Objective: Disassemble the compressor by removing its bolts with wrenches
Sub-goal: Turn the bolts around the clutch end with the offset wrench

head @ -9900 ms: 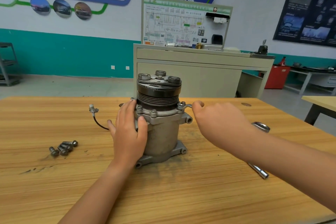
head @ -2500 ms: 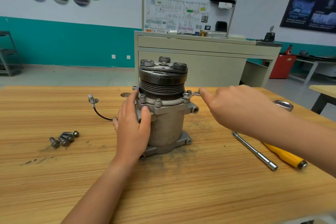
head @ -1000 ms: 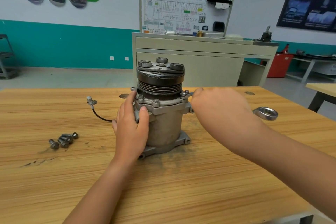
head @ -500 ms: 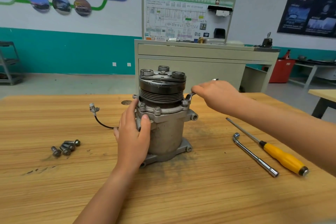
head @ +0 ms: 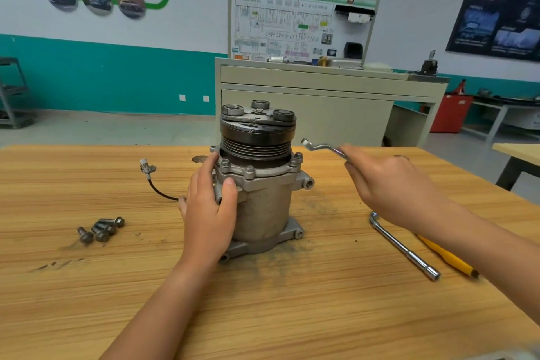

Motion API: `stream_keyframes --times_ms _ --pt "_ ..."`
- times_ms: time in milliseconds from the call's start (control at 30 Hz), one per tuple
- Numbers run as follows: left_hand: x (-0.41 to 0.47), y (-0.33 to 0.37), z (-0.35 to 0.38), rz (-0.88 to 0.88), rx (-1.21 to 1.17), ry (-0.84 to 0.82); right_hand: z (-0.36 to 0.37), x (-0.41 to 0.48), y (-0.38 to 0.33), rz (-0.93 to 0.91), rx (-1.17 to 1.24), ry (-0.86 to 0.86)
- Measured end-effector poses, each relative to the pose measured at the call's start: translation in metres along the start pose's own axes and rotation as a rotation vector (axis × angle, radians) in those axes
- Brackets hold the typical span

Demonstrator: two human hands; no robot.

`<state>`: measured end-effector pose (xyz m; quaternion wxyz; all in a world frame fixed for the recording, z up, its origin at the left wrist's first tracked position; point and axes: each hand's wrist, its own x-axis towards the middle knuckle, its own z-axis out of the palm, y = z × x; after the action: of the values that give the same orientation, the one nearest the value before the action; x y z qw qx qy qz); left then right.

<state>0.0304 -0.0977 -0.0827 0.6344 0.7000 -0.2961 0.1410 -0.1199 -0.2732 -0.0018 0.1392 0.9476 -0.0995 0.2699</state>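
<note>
Well to the left of the left hand [head: 209,210], a small cluster of loose bolts [head: 100,229] lies on the wooden table [head: 87,301]. Nearer that hand, a white connector [head: 147,168] stands up on a black wire that runs behind the fingers. The left hand grips the compressor [head: 263,207], fingers curled around the left side of its grey body and the thumb pressed on the front, just under the flange. The compressor stands upright on the table between the two hands, its dark grooved pulley [head: 257,143] on top; flange bolts [head: 249,171] sit in the rim just above the thumb. The right hand [head: 391,187] holds the handle of an offset ring wrench [head: 324,147] in curled fingers. The ring end is in the air beside the pulley, clear of the nearest flange bolt. Below the right wrist, an L-shaped socket wrench [head: 404,245] lies on the table, with a yellow-handled screwdriver [head: 447,256] just beside it, partly hidden by the forearm.
</note>
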Motion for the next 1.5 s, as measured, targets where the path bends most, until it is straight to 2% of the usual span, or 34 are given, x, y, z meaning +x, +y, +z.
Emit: stream_keyframes --times_ms 100,267,433,533,733,867,967,1133,1233,1367,1433,1500 --pt "-0.001 0.001 0.0 -0.003 -0.006 -0.003 -0.001 -0.005 -0.003 0.019 -0.098 -0.136" --pt "-0.001 0.001 0.0 -0.012 -0.018 -0.007 -0.01 0.009 -0.02 0.037 -0.199 -0.203" --pt "-0.001 0.002 0.0 -0.016 -0.012 -0.006 -0.032 0.017 -0.044 -0.042 -0.454 -0.286" --pt "-0.001 0.002 0.0 -0.018 -0.014 -0.01 -0.031 0.016 -0.057 -0.053 -0.5 -0.347" --pt "0.0 0.003 -0.001 -0.024 -0.015 -0.023 -0.03 0.021 -0.032 -0.078 -0.496 -0.308" --pt "0.0 0.002 0.0 -0.022 -0.016 -0.027 -0.022 0.042 -0.014 -0.08 -0.594 -0.336" --pt "0.001 0.001 0.0 -0.023 -0.017 -0.029 0.004 0.064 -0.006 -0.034 -0.523 -0.313" --pt "0.001 0.001 0.0 -0.011 -0.009 -0.016 0.048 0.09 -0.006 -0.041 -0.268 -0.101" --pt "0.0 0.001 -0.001 -0.024 0.001 -0.035 0.045 0.083 -0.004 0.009 -0.183 -0.054" --pt "0.001 0.0 0.0 -0.02 -0.003 -0.024 0.024 0.039 0.002 0.124 0.172 0.119" --pt "0.001 0.001 0.001 -0.024 -0.008 -0.02 0.01 0.015 0.0 0.067 0.115 0.111" --pt "0.001 0.001 0.001 -0.026 -0.011 -0.022 0.0 0.002 0.0 0.042 0.008 -0.002"
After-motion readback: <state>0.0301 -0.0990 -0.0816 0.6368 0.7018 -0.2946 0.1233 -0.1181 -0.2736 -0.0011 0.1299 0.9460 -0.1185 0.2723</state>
